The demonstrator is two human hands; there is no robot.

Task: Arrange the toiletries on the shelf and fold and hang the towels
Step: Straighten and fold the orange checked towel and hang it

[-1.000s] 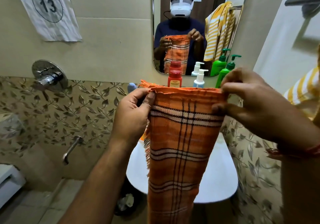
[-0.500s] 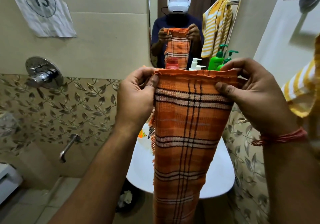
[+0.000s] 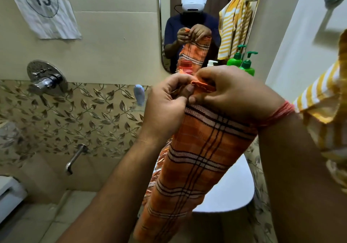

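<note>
— Doing which part of the job now?

— Folding the orange checked cotton towel with dark and white stripes [image 3: 197,160]. Bringing its two top corners together, up in the air, above the round white basin [image 3: 234,192].

— And holding it how?

— Pinching the top edge with both hands. Left hand [image 3: 167,107]: grip pressed together, thumb and fingers squeezing the cloth. Right hand [image 3: 234,92]: grip pressed together too, nipping the folded orange edge. Touching each other at the fingertips, right in the middle.

— Hanging where, the rest of it?

— Dropping straight down from the hands, long and narrow, in front of the basin. Not touching the shelf.

— Needing what next, most likely?

— Probably lining up the corners neatly, then passing both to one hand. Then maybe smoothing the cloth flat and folding again, or draping it over a rail. Only guessing, though.

— And the bottles?

— Standing already on the shelf under the mirror: two green plastic pump bottles [image 3: 247,65] side by side, and a white pump bottle [image 3: 211,63] peeking out behind the hands. Hanging just beside on the right, a yellow and white striped towel [image 3: 323,89].
</note>
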